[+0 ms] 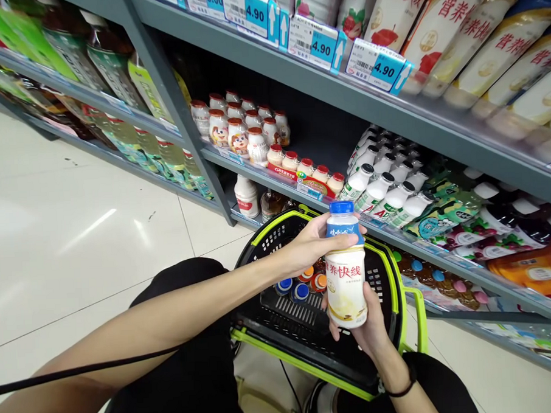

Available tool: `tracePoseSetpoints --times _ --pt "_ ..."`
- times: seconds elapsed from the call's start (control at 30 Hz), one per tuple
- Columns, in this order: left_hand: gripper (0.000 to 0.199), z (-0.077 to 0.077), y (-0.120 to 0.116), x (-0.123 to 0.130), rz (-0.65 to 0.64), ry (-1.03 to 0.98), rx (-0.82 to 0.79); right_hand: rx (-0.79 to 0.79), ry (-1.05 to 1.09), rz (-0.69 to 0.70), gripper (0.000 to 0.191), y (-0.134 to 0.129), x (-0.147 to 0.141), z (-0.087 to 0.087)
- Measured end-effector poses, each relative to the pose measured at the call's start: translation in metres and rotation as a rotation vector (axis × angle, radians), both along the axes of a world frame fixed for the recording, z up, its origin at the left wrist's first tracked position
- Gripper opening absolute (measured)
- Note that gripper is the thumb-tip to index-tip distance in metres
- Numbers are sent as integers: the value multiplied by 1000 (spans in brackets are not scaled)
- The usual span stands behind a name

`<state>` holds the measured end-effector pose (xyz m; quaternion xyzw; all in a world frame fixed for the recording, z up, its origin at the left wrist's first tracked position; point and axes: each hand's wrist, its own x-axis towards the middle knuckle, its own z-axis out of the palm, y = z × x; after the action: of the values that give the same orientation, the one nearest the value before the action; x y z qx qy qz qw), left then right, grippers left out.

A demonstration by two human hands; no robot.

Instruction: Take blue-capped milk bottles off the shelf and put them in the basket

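Note:
A white plastic drink bottle (346, 282) with a blue cap and red lettering is held upright above a black basket with a lime-green rim (400, 298). My left hand (320, 244) wraps round its upper part, thumb across the blue band below the cap. Lower down, my right hand (370, 318) grips the bottle near its base, partly hidden behind it. Inside the basket, left of the bottle, stand several bottles with blue caps (300, 292) and orange caps (319, 282).
A shelf (306, 83) ahead carries small red-capped bottles (238, 135) on the left and black-capped white bottles (384, 192) on the right. Tall milk-drink bottles (450, 28) fill the shelf above, behind price tags (316, 46). Tea bottles (109, 55) stand far left.

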<state>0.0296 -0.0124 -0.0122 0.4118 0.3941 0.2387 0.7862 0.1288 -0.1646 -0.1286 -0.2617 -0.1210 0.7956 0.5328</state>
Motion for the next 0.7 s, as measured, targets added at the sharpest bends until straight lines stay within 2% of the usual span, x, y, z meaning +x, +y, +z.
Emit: tracePoseSetpoints --times 0.1,0.17,0.23,0.33,0.43,0.57,0.7 --pt "56 -3 0 2 68 -8 52 -3 -247 -139 62 4 -2 -1" --pt "57 -6 1 1 79 -5 69 -7 -383 -175 63 6 -3 1" --pt "56 -7 1 1 57 9 73 -15 -424 -176 56 7 -3 3" --pt "54 -5 1 1 -4 7 55 0 -331 -142 56 4 -1 5" --pt "55 2 1 1 -38 -65 -38 30 -169 -92 59 1 2 4" --pt "59 10 2 0 -96 -170 -127 86 22 7 70 -3 4 -1" --pt "57 12 5 -2 -99 -109 -50 123 112 127 77 -1 7 -1"
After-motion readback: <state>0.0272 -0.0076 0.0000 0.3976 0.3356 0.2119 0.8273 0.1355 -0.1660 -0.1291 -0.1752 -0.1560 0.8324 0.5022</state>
